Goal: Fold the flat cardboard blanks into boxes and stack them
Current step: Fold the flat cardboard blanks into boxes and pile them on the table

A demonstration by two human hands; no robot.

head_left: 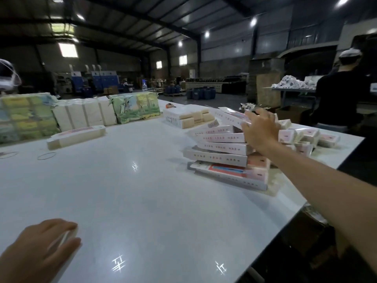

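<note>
The stacking step is in hand. The right hand [260, 129] reaches out over the leaning stack of folded boxes [224, 148] at the far right of the white tabletop [142, 190], its fingers spread and nearly straight against the topmost box [232, 117], which sits tilted across the pile and is not yet squared up. The grip here looks like a flat press or steadying touch, not a closed hold; whether the thumb curls under the box edge cannot be told, since the palm hides it.

The stack is ragged: each box lies skewed against the one under it, and the bottom box with its red printed face [228, 172] juts toward the viewer. Beyond the stack, more folded boxes [306, 137] lie loose near the tabletop's far edge.

Well to the near left of the stack, the left hand [47, 248] lies low on the tabletop with thumb and fingers around a pale flat piece [61, 240], probably the next cardboard blank, though motion blur makes that unsure. Far left of the stack lies a bundle of flat blanks [76, 135], with wrapped packs [134, 108] behind it and two rubber bands [46, 155] in front.

The next move, as I judge it, calls for letting the top box settle level and nudging it in line, with a light touch, because the lean suggests the pile could slide. Then both hands would be needed on the blank at the near left to open and fold it
</note>
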